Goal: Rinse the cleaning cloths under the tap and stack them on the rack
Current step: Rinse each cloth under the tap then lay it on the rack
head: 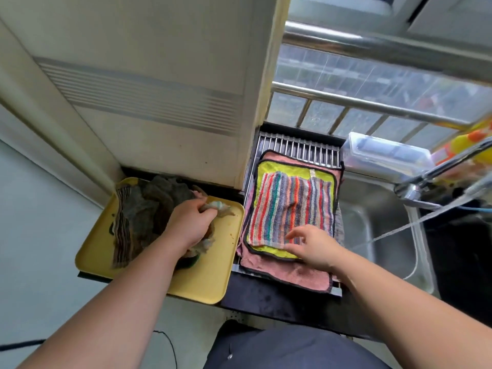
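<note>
A yellow tray (205,278) on the left holds a heap of dark, crumpled cloths (143,217). My left hand (190,222) reaches into the heap and grips a pale crumpled cloth (217,206). On the metal rack (298,146) lie stacked cloths: a pink one (292,275) at the bottom, a yellow-green one (269,169) on it, and a striped cloth (290,209) on top. My right hand (311,246) rests with spread fingers on the near edge of the stack. The tap (426,179) stands to the right above the steel sink (383,230).
A clear plastic box (383,155) sits behind the sink beside yellow bottles (468,145). A white cabinet (149,97) rises directly behind the tray. Metal window bars (372,105) run behind the rack. The dark counter edge (279,307) lies in front of me.
</note>
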